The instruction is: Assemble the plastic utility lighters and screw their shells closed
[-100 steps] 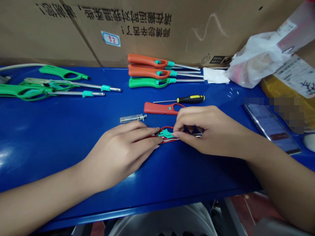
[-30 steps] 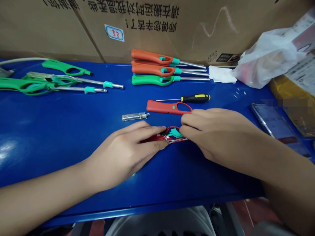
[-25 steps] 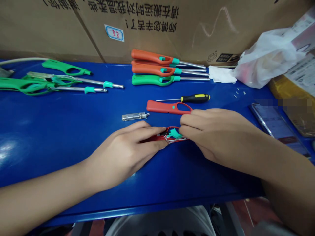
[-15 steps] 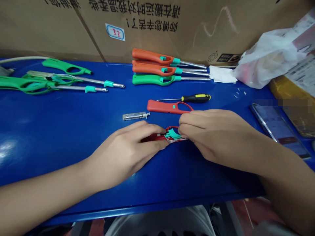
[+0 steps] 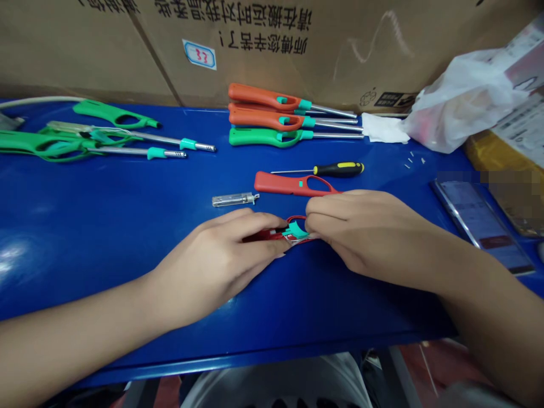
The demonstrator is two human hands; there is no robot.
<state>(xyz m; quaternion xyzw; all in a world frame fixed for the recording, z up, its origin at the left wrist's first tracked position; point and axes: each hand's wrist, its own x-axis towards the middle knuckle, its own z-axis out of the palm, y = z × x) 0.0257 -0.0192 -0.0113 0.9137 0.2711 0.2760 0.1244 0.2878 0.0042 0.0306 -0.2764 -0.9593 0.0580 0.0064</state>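
Observation:
Low over the blue table, a red lighter half-shell (image 5: 264, 234) lies between both hands, with a teal trigger (image 5: 297, 230) and thin pale wires showing inside. My left hand (image 5: 225, 249) pinches its handle end between thumb and fingers. The fingers of my right hand (image 5: 357, 226) are closed at the other end, beside the trigger, and cover that end from view. Just beyond them rests the matching red half-shell (image 5: 276, 183), with a small teal piece in it. A clear fuel tank (image 5: 233, 199) lies to the left of it.
A yellow-and-black screwdriver (image 5: 340, 169) lies behind the red half-shell. Several whole lighters (image 5: 263, 118) line the carton (image 5: 263, 68). Opened green lighters (image 5: 63, 144) are at left. A phone (image 5: 484, 226), plastic bag (image 5: 459, 102) and tissue (image 5: 382, 128) sit at right.
My right hand has shifted very slightly left, over the end of the red half-shell. The teal trigger sits a little further left and more tilted. My left hand stays almost still.

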